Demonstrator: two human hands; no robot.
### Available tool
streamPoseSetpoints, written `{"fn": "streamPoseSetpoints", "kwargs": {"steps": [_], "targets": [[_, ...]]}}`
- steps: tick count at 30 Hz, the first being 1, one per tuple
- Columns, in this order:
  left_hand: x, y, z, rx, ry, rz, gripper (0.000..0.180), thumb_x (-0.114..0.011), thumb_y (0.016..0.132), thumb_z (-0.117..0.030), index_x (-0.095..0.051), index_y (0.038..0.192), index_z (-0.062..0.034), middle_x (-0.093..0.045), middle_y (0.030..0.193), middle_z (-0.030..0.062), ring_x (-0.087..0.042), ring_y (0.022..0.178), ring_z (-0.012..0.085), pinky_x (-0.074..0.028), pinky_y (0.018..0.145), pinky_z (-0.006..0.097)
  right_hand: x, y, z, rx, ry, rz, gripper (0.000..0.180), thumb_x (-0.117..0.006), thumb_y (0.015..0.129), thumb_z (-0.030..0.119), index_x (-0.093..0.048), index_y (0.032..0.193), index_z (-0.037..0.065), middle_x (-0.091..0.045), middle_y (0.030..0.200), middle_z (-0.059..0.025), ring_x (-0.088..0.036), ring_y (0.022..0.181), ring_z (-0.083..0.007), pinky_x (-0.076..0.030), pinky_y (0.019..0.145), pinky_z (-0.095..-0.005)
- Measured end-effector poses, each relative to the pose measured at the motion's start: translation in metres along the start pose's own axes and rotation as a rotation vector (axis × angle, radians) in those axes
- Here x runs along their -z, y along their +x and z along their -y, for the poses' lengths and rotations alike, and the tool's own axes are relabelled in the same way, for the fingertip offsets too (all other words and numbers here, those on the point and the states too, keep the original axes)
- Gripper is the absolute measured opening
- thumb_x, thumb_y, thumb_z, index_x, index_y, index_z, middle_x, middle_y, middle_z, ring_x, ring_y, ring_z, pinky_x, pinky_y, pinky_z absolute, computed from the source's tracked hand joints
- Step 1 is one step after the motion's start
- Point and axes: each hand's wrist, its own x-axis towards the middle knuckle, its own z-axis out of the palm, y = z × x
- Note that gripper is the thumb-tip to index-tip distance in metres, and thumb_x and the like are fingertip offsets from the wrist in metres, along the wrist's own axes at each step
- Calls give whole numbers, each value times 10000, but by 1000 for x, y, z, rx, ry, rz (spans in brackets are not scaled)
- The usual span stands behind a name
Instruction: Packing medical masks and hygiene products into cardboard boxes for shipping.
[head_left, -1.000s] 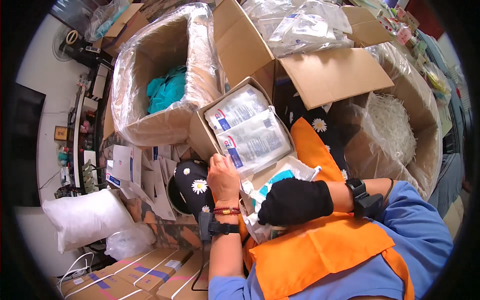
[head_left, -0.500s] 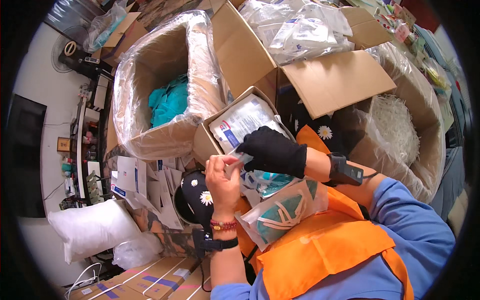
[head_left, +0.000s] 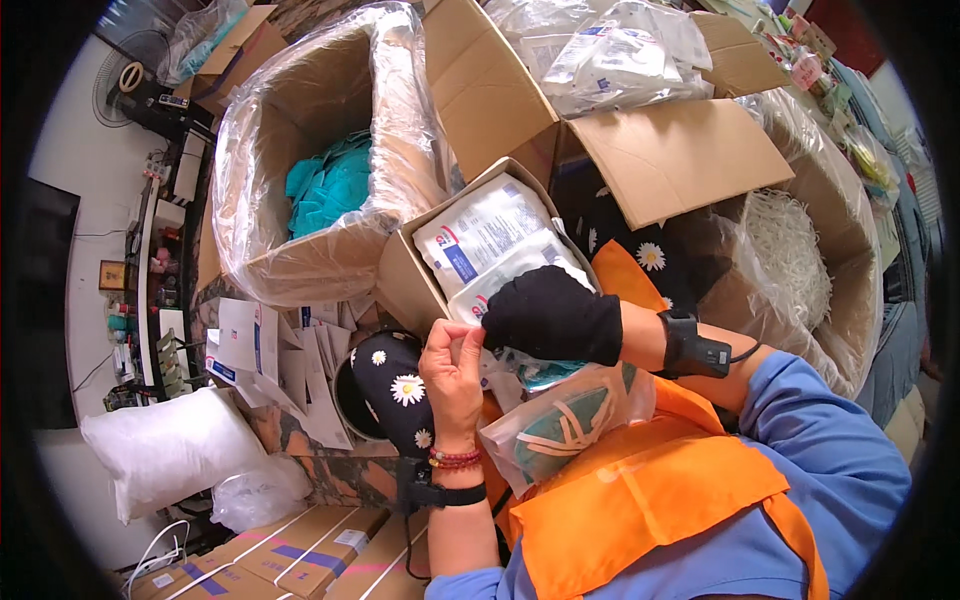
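Note:
My left hand (head_left: 455, 375) is bare, thumb and finger pinched at the lower corner of a white plastic packet (head_left: 520, 268) with a blue and red label. Over the near side of this packet bends my right hand (head_left: 555, 315) in a black glove, its curled fingers at the same corner, partly hidden. Beneath lies another white packet (head_left: 480, 222), inside a small open cardboard box (head_left: 415, 275). On my lap rests a clear pouch (head_left: 565, 425) with a teal-green item and pale straps inside. More teal material (head_left: 545, 374) shows under my right hand.
A plastic-lined carton (head_left: 255, 265) with teal pieces stands far left. Another carton (head_left: 690, 160) holds white packets at the back. At right, a lined carton (head_left: 785, 255) contains pale strings. Folded white cartons (head_left: 250, 345), a white pillow-like bag (head_left: 180, 450) and strapped boxes (head_left: 290, 560) lie left.
The labelled packet between my hands now lies in the small box over the other one. My right hand has shifted slightly right and down, my left hand slightly right.

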Motion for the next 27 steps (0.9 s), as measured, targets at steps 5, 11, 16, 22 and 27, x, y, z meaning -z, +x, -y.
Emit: {"fn": "streamPoseSetpoints", "kwargs": {"steps": [5, 11, 16, 22, 27], "targets": [[-11, -5, 7, 171, -117, -64, 194, -654, 948, -153, -565, 829, -28, -549, 775, -22, -458, 721, 45, -398, 646, 211, 1, -19, 18, 203, -10, -6, 85, -642, 799, 200, -655, 800, 115, -621, 699, -108, -635, 619, -287, -468, 526, -395], [-6, 0, 30, -84, 609, -104, 126, -620, 883, -65, -523, 840, 3, -545, 851, 163, -574, 760, 386, -476, 673, 453, 3, -40, 55, 281, 121, 78, 105, -635, 794, 232, -633, 775, 128, -585, 602, -100, -593, 506, -286, -424, 422, -395], [-9, 25, 16, -182, 877, -76, 148, -628, 883, -122, -583, 973, -13, -581, 976, 131, -568, 919, 336, -475, 809, 439, 23, -49, 59, 232, 169, 322, 161, -613, 811, 228, -675, 792, 80, -652, 698, -151, -662, 628, -342, -510, 532, -437], [1, 36, 4, -198, 958, 70, 229, -704, 827, -210, -620, 984, -66, -626, 1001, 65, -542, 1016, 281, -439, 880, 388, 13, -22, 12, -24, -20, 57, 336, -702, 799, 264, -653, 1079, 85, -662, 976, -143, -646, 897, -319, -506, 774, -414], [-2, 23, -13, -258, 337, -66, 90, -667, 856, -55, -627, 934, -35, -653, 890, 94, -643, 838, 257, -499, 758, 326, 22, 9, 5, -150, 91, -124, 356, -731, 799, 257, -665, 1109, 94, -659, 1057, -125, -628, 985, -315, -474, 882, -410]]}}
